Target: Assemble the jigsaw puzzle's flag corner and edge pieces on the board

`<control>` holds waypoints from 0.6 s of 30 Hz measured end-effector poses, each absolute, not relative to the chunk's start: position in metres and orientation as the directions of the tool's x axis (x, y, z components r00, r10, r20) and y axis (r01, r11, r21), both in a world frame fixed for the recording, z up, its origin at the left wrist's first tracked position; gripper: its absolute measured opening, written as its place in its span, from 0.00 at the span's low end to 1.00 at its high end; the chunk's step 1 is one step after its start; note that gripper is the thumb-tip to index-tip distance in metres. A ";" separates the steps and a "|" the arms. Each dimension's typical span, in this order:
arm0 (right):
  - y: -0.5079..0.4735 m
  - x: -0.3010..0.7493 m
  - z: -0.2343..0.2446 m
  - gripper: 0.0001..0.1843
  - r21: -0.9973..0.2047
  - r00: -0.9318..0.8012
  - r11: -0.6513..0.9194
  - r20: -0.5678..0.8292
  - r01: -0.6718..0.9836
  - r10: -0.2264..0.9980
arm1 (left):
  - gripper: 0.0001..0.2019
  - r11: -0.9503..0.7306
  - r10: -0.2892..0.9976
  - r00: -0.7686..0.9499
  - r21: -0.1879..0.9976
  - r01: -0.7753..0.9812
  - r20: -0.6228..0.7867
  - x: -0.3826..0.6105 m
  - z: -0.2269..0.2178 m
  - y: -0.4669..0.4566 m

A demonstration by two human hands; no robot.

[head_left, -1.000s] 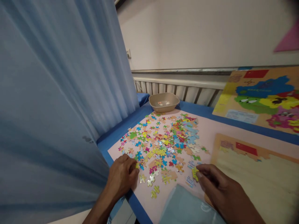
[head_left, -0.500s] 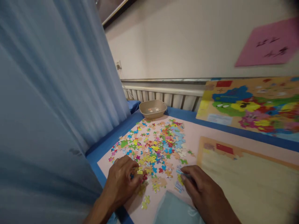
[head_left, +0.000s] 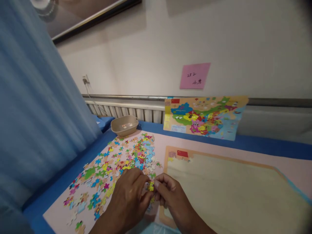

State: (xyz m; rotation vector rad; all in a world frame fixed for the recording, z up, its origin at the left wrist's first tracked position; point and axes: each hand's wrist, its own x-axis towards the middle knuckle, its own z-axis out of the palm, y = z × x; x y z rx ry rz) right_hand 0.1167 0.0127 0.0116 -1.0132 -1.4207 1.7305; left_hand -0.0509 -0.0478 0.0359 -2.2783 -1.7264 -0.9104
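Note:
A small yellow jigsaw piece (head_left: 151,186) is pinched between the thumb and fingers of my left hand (head_left: 130,198), just above the left edge of the puzzle board. My right hand (head_left: 172,195) has its fingers curled and pressed together, with the fingertips meeting the same piece from the right. Anything else inside its fingers is hidden. Many loose jigsaw pieces (head_left: 96,198) in several colours spread over the pink sheet to the left of and behind my left hand. The puzzle board (head_left: 219,191) lies under and right of my right hand, with a few pieces fitted at its top left corner.
A beige basket (head_left: 124,126) with a few pieces stands at the back by the radiator. A colourful map picture (head_left: 202,118) leans against the wall, with a pink note (head_left: 195,75) above it. A blue curtain (head_left: 41,113) hangs at the left.
My view has turned to the right. My hands were apart, the left over the loose pieces and the right beside the board; now they meet at the yellow jigsaw piece.

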 end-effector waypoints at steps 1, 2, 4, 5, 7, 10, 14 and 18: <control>0.012 0.116 0.011 0.17 -0.979 -0.474 -0.199 -0.158 -0.038 0.866 | 0.06 -0.332 0.826 0.161 0.235 0.913 0.540 -0.050 0.035 -0.047; 0.012 0.114 0.010 0.17 -0.976 -0.473 -0.213 -0.164 -0.051 0.866 | 0.06 -0.336 0.826 0.168 0.230 0.913 0.539 -0.050 0.034 -0.046; 0.011 0.112 0.009 0.17 -0.970 -0.467 -0.234 -0.177 -0.067 0.866 | 0.06 -0.347 0.823 0.185 0.216 0.913 0.537 -0.050 0.032 -0.044; 0.012 0.111 0.008 0.17 -0.968 -0.463 -0.242 -0.183 -0.071 0.868 | 0.07 -0.355 0.818 0.196 0.205 0.912 0.541 -0.050 0.032 -0.043; 0.016 0.113 0.009 0.16 -0.969 -0.451 -0.238 -0.185 -0.064 0.873 | 0.11 -0.365 0.802 0.205 0.188 0.912 0.560 -0.051 0.032 -0.042; 0.036 0.129 0.013 0.12 -0.992 -0.374 -0.121 -0.122 0.025 0.919 | 0.17 -0.380 0.764 0.194 0.186 0.906 0.615 -0.050 0.027 -0.044; 0.076 0.167 0.015 0.10 -0.973 -0.145 0.032 -0.001 0.230 0.989 | 0.13 -0.510 0.710 0.339 0.118 0.852 0.618 -0.042 0.008 -0.045; 0.100 0.190 0.010 0.09 -0.941 -0.010 -0.014 -0.018 0.339 1.000 | 0.06 -0.484 0.718 0.390 0.011 0.875 0.577 -0.026 -0.019 -0.048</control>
